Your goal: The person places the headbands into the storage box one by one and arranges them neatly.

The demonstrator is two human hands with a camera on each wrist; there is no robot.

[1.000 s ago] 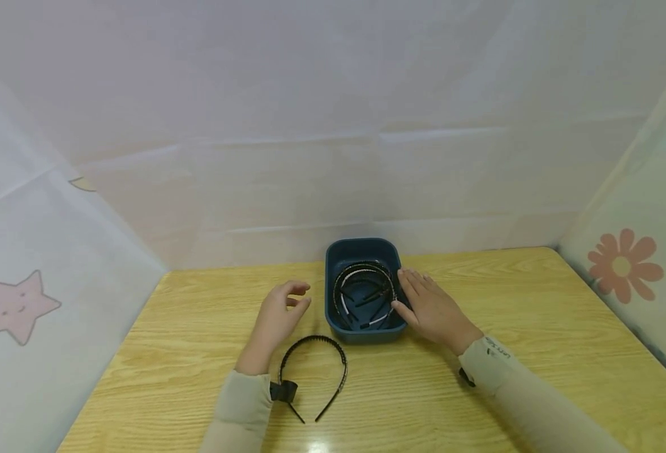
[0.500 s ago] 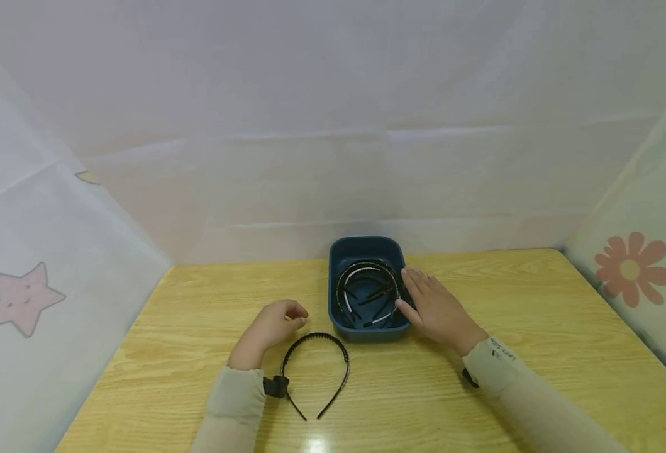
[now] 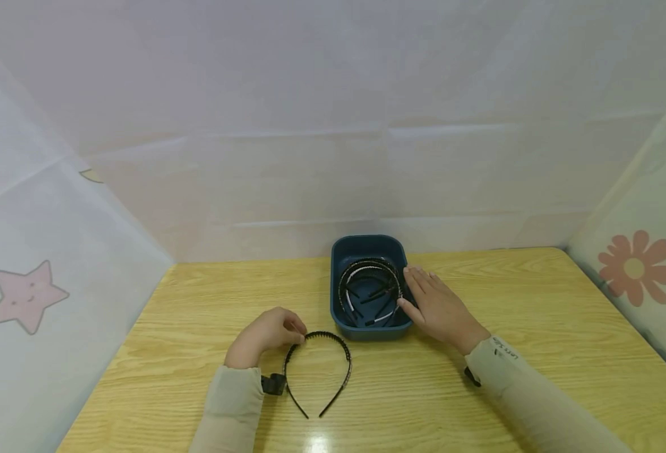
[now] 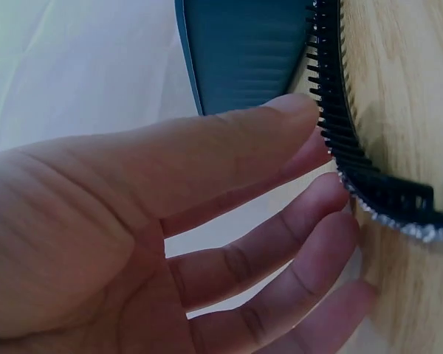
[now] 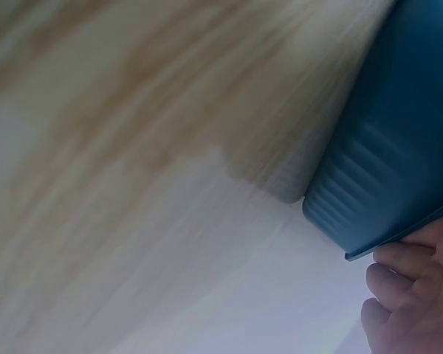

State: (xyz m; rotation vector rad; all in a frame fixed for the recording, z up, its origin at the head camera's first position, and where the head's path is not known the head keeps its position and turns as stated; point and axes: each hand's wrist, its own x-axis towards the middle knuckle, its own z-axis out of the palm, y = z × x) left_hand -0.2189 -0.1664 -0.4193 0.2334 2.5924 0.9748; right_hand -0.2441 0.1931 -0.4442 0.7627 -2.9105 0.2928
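Note:
A black headband [image 3: 348, 360] with comb teeth and a glittery edge lies on the table, its two ends toward the person. My left hand [image 3: 267, 333] pinches its upper left curve. In the left wrist view, the thumb [image 4: 295, 110] meets the toothed side [image 4: 332, 103], with the other fingers spread beyond. Behind stands a dark blue plastic bin [image 3: 370, 334] holding several headbands [image 3: 342, 290], black and whitish. My right hand [image 3: 440, 314] rests along the bin's right rim with fairly straight fingers; in the right wrist view the fingers [image 5: 395, 284] touch the rim.
The wooden table [image 3: 514, 352] reaches to a pale cloth backdrop [image 3: 287, 182] close behind the bin. Side cloths carry a pink star [image 3: 24, 297] on the left and a red flower [image 3: 638, 267] on the right.
My left hand has come down from beside the bin to the headband on the table and now pinches it. The right hand stays at the bin's rim. The view has shifted slightly.

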